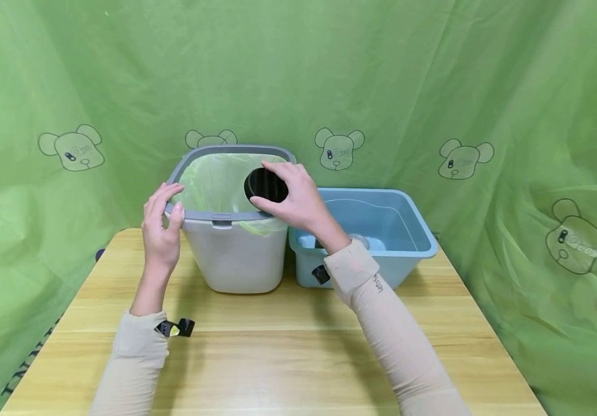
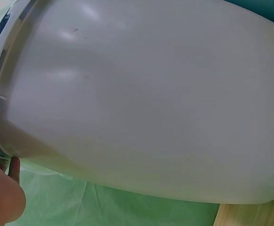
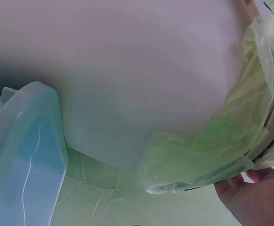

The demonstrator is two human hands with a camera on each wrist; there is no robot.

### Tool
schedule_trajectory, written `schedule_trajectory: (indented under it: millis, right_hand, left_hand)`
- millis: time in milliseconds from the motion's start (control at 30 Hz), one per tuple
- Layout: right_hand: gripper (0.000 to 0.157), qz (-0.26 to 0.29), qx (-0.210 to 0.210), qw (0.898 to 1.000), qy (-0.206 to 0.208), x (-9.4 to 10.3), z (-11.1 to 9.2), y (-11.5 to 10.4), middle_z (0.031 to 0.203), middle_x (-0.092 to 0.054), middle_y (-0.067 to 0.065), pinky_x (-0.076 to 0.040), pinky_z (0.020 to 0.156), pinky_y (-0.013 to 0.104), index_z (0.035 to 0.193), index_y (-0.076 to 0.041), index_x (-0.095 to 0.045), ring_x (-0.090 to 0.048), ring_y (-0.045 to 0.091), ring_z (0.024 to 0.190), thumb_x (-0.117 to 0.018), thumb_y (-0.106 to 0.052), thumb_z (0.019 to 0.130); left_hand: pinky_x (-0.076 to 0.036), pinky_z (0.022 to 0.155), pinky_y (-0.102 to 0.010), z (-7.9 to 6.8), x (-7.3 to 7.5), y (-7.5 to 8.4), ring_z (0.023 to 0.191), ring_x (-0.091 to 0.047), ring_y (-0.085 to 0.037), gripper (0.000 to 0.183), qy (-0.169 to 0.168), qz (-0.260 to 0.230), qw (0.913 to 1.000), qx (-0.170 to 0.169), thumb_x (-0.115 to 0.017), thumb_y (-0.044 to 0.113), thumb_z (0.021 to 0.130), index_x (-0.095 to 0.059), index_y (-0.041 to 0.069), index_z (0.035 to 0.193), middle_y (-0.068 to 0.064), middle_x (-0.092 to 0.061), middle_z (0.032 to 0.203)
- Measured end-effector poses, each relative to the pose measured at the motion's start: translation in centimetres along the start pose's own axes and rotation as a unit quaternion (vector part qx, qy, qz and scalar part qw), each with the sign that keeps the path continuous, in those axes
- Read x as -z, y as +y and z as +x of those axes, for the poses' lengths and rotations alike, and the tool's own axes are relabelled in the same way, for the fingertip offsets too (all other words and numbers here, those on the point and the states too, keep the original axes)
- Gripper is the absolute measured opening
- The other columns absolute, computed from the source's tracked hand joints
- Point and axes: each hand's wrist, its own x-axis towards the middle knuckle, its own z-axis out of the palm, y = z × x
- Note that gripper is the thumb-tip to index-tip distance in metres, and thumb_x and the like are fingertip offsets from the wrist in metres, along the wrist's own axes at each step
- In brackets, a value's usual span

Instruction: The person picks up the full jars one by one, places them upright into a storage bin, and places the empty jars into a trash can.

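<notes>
A pale grey trash bin (image 1: pixel 233 257) with a darker grey rim (image 1: pixel 225 149) stands on the table, lined with a thin green bag (image 1: pixel 207 182). At its front left corner my left hand (image 1: pixel 162 231) grips the rim, thumb and fingers on either side. My right hand (image 1: pixel 298 196) is over the right part of the opening. Between its thumb and fingers it holds a round, glossy black thing (image 1: pixel 266 185), whose kind I cannot tell. In the right wrist view, my right hand (image 3: pixel 261 195) appears by the rim and folded bag edge; the black thing is hidden there.
A blue plastic tub (image 1: pixel 381 222) sits close to the bin's right side, with a clear item (image 1: pixel 360 240) partly visible inside. The wooden table (image 1: pixel 256 370) extends in front. A green cloth (image 1: pixel 288 75) with bear faces hangs behind and at the sides.
</notes>
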Motion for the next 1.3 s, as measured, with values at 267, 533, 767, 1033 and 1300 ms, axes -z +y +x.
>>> schedule_trajectory:
  millis: [267, 533, 767, 1033, 1300]
  right_hand:
    - [0.073, 0.008, 0.003, 1.0, -0.004, -0.1, -0.5, 0.1, 0.155, -0.052, 0.006, -0.033, 0.122, 0.053, 0.156, -0.018, -0.047, -0.042, 0.027, 0.146, -0.075, -0.04, 0.092]
    - [0.071, 0.015, 0.014, 1.0, 0.004, -0.1, -0.9, 0.4, 0.151, -0.055, 0.006, -0.036, 0.12, 0.053, 0.154, -0.015, -0.049, -0.046, 0.026, 0.142, -0.076, -0.039, 0.092]
    - [0.068, 0.023, 0.023, 0.999, 0.012, -0.1, -1.4, 0.7, 0.147, -0.057, 0.007, -0.037, 0.117, 0.053, 0.153, -0.015, -0.051, -0.048, 0.026, 0.137, -0.075, -0.037, 0.093]
    - [0.063, 0.031, 0.027, 0.999, 0.017, 0.0, -2.1, 1.0, 0.146, -0.058, 0.006, -0.039, 0.116, 0.052, 0.153, -0.017, -0.052, -0.05, 0.024, 0.136, -0.071, -0.038, 0.097]
    - [0.068, 0.045, 0.045, 0.998, 0.011, 0.2, -3.9, 1.9, 0.155, -0.05, 0.007, -0.038, 0.12, 0.053, 0.161, -0.024, -0.039, -0.047, 0.024, 0.143, -0.067, -0.037, 0.1]
  left_hand:
    - [-0.023, 0.125, -0.055, 0.0, -0.1, 0.2, 0.149, -0.039, -0.019, 0.046, -0.003, 0.001, 1.0, 0.003, -0.056, 0.038, 0.097, -0.068, 0.014, 0.136, -0.005, -0.061, 0.146]
    - [-0.022, 0.125, -0.055, 0.0, -0.2, 0.2, 0.149, -0.04, -0.019, 0.047, -0.003, -0.002, 1.0, 0.005, -0.056, 0.038, 0.097, -0.068, 0.014, 0.135, -0.006, -0.061, 0.146]
    - [-0.022, 0.125, -0.055, 0.1, -0.3, 0.2, 0.149, -0.039, -0.019, 0.047, -0.005, -0.003, 1.0, 0.003, -0.056, 0.038, 0.098, -0.068, 0.014, 0.135, -0.006, -0.061, 0.147]
    - [-0.021, 0.125, -0.058, -0.1, -0.1, 0.3, 0.152, -0.035, -0.016, 0.047, -0.025, 0.0, 0.9995, 0.018, -0.054, 0.038, 0.1, -0.064, 0.017, 0.14, -0.001, -0.055, 0.154]
    - [-0.014, 0.127, -0.061, -0.8, 1.3, 0.4, 0.16, -0.015, -0.016, 0.056, -0.101, 0.027, 0.9943, 0.021, -0.04, 0.035, 0.108, -0.03, 0.034, 0.163, 0.013, -0.018, 0.172]
